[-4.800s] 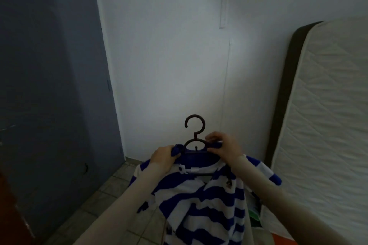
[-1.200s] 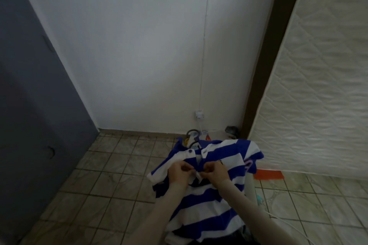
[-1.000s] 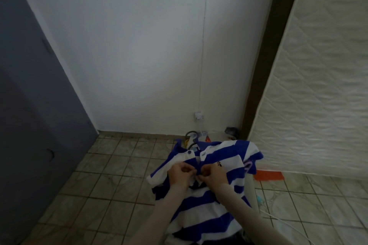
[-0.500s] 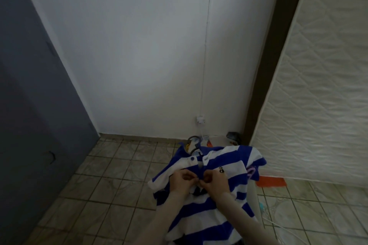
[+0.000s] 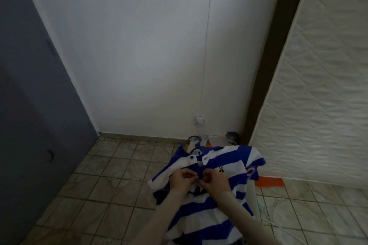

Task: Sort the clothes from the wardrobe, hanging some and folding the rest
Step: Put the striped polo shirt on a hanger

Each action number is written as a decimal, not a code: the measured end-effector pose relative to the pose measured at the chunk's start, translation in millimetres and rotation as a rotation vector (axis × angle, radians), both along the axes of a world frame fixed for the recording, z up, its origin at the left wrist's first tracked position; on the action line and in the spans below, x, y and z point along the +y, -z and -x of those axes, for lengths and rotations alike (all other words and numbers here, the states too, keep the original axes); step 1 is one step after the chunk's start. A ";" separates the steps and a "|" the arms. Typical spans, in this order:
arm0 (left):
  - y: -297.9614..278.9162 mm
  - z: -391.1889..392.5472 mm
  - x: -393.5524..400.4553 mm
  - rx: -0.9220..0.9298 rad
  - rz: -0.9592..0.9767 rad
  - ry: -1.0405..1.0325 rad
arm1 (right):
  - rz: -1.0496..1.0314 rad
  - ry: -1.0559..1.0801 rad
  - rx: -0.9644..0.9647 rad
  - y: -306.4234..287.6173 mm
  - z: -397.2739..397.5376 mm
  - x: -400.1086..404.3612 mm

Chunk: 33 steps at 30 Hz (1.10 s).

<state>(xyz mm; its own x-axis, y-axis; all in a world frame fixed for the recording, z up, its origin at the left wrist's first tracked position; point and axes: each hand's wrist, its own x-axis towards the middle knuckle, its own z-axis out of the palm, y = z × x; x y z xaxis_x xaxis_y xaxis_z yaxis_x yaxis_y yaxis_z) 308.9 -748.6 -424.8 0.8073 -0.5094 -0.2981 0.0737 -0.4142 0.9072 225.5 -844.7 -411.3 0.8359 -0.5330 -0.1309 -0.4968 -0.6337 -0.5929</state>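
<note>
view: head cam, only one, looks fwd and down
shirt: blue/white striped polo, draped in front of person, low centre of frame, over tiled floor; what it rests on is hidden under the fabric
hanger: dark hook pokes out above the collar, so shirt seems already on it; body of hanger hidden
L hand: fingers curled, pinching left edge of placket, just below collar
R hand: fingers curled, pinching right edge of placket; fingertips of both hands nearly touching at the middle
top button: blue, on collar band, looks undone; collar lies open
step (guess): fastening a placket button so shirt stays on hanger; button under the fingers can't be seen
how to do well: keep both placket edges flat and lined up, stripes matching L/R; hold buttonhole edge taut w/ one hand, push button through w/ thumb of other; don't tug down or collar slips off hanger
after (guess): square shoulders on hanger, then hang by hook
risk: fabric bunches near hands, could catch wrong hole
wardrobe: grey door, left edge of frame, well apart from shirt
mattress: white quilted, leaning upright at right edge
wall: white, w/ socket low down, cable running up from it
orange item: on floor at foot of mattress, just right of shirt
</note>
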 end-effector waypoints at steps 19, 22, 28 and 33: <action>-6.2 1.2 -1.2 -0.029 -0.041 0.091 | -0.048 0.033 -0.030 2.7 -4.7 4.1; -4.7 4.6 -1.0 -0.020 -0.025 0.027 | -0.045 0.036 0.006 -2.9 -6.0 4.7; -3.7 10.7 -4.6 -0.086 -0.091 -0.052 | -0.015 0.024 0.055 -7.4 -8.0 2.5; -3.7 13.8 -5.0 -0.118 -0.107 -0.099 | -0.030 -0.007 0.063 -8.3 -8.4 -1.6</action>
<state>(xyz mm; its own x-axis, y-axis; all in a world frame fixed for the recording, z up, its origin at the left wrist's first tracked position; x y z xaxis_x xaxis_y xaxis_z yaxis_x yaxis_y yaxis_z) 295.1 -753.6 -421.1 0.8847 -0.3959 -0.2462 0.0145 -0.5045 0.8633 233.8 -846.4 -403.0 0.8294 -0.5220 -0.1990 -0.5290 -0.6195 -0.5800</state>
